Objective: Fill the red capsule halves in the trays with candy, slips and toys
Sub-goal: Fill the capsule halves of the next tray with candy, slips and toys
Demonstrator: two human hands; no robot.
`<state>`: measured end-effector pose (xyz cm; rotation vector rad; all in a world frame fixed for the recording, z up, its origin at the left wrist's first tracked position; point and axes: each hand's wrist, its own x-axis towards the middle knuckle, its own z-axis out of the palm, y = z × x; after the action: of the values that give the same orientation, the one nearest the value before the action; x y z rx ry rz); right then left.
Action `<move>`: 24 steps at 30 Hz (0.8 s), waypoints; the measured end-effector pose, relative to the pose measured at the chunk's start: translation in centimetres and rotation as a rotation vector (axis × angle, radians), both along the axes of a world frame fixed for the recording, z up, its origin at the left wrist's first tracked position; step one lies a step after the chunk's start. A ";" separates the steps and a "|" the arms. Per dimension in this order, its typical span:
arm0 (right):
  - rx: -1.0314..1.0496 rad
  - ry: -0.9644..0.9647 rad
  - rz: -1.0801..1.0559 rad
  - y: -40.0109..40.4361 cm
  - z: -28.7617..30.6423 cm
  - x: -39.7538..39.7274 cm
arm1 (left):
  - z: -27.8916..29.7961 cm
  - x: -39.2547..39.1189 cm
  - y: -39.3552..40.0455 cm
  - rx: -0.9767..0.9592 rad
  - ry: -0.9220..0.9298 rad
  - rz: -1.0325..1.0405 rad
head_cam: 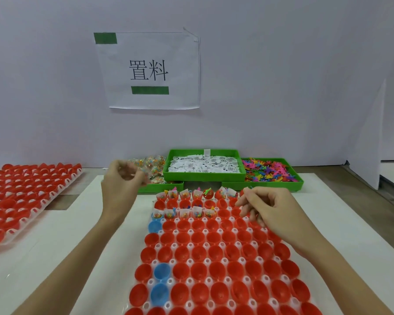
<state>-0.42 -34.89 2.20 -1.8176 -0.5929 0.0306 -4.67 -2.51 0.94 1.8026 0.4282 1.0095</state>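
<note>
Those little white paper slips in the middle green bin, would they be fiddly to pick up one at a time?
Probably. The slips look thin, flat and light, so likely floppy. They lie heaped and overlapping in the green bin, so several may lift together. Being light, they would likely scatter if pushed.

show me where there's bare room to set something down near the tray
Bare white mat lies between the near tray and the left tray, crossed only by the left forearm. Another bare strip runs right of the near tray to the mat's edge. It is crowded at the back: three green bins sit against the tray's far end, with both hands there.
</note>
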 end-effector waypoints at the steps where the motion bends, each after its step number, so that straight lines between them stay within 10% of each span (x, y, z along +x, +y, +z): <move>1: -0.002 -0.003 0.001 0.0 0.0 0.0 | -0.5 -0.9 -0.9 -0.080 -0.014 -0.066; 24: -0.574 -0.275 -0.200 6.8 2.3 10.0 | -1.1 -7.0 -6.9 -0.109 0.013 -0.750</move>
<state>9.56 -28.14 4.53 -2.4579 -0.6323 -0.2073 -11.68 -9.37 -0.21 1.6625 -0.1879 0.4368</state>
